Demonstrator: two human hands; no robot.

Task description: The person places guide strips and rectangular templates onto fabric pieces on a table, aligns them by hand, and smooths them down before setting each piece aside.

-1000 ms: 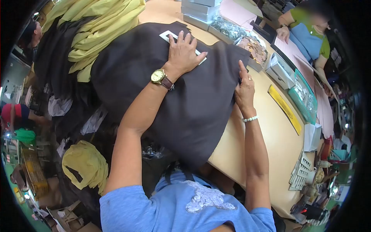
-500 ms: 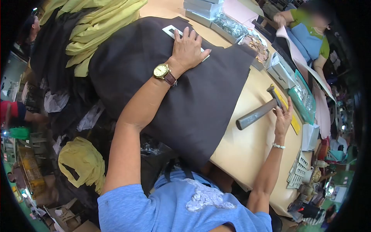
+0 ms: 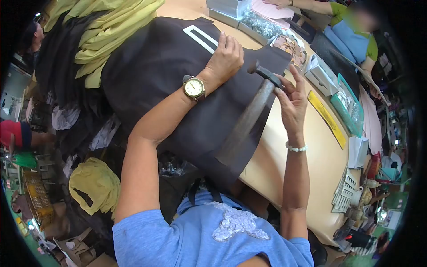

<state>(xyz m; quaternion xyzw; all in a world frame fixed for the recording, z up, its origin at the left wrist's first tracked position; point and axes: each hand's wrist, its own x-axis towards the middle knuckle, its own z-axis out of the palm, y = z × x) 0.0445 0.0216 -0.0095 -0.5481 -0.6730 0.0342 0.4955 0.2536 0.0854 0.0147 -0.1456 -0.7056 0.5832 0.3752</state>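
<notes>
Step, judged: hammer (image 3: 253,109) handling. Right hand (image 3: 293,99) pinches head, cloth's (image 3: 164,84) 2-o'clock edge. Left hand (image 3: 226,57) curled at template's (image 3: 200,41) 4-o'clock end, clamping unclear. Next move likely calls for handle grip.

You are stationed in a workshop. Evidence: your broad, smooth tan worktable (image 3: 324,187) bears a large dark brown sheet of pliable material (image 3: 169,66), with a steel-headed, brown-handled hammer (image 3: 255,107) above it. Heaped yellow pliable material (image 3: 113,40), stacked grey cardboard boxes (image 3: 229,8) and a green plastic basket (image 3: 345,119) lie around. A green-sleeved second person (image 3: 350,40) occupies the far side.
</notes>
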